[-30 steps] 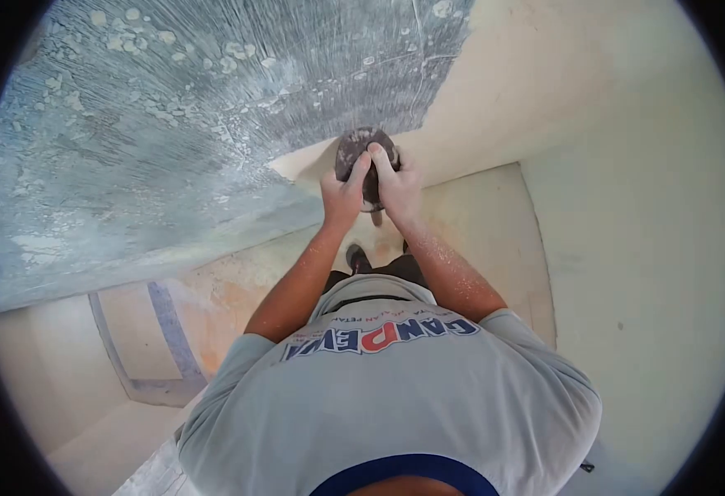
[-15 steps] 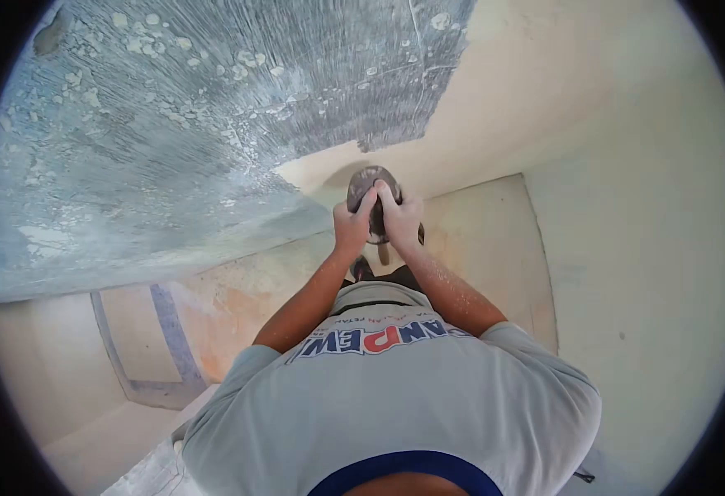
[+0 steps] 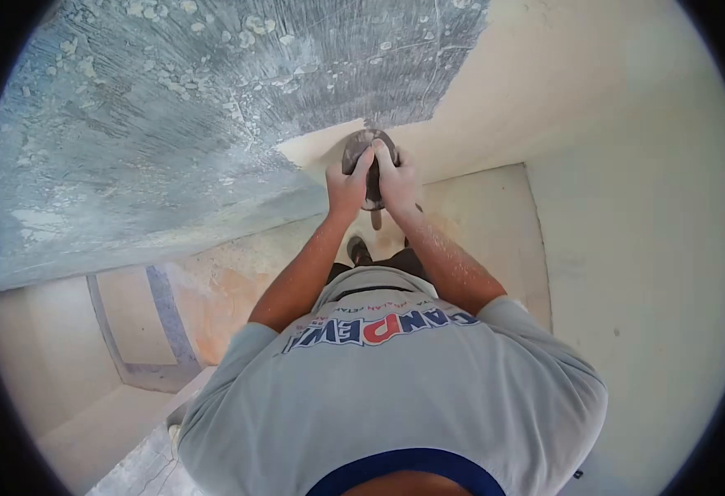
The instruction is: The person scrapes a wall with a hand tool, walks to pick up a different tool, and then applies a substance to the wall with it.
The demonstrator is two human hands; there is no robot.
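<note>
Bottom of frame: grey shirt (image 3: 395,388), forearms (image 3: 296,273) running up to centre. Left hand (image 3: 347,190) and right hand (image 3: 399,183) clasp opposite sides of a dark oval tool (image 3: 373,178), thumbs (image 3: 385,157) nearly together on its near face. Judgement: matched pressure from both hands and a level face should serve best, tilt perhaps leaving ridges. Tool lies upper centre, between the hands, its rounded top edge poking out past the thumbs, lower end below them. Beyond, pale coating (image 3: 552,74) borders rough grey wall (image 3: 288,99) upper left; whether tool touches either, cannot tell.
</note>
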